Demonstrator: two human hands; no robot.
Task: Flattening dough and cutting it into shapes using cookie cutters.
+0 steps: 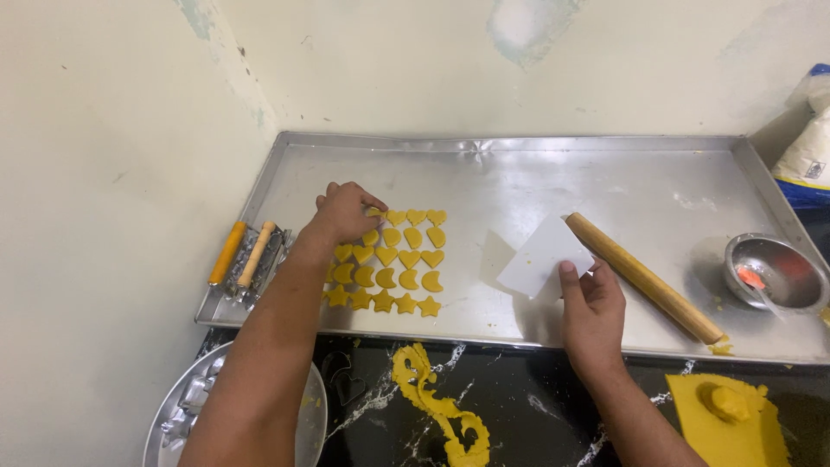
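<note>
Steel tray point(553, 164) bears dough shapes point(398, 259) under left hand's point(344, 212) pinching fingers; right hand point(592, 307) grips scraper point(543, 257) beside rolling pin point(644, 278).

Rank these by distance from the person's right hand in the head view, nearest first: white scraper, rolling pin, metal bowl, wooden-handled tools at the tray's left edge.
1. White scraper, held in the right hand.
2. Rolling pin, just to its right on the tray.
3. Metal bowl, at the tray's right end.
4. Wooden-handled tools, far left.
</note>
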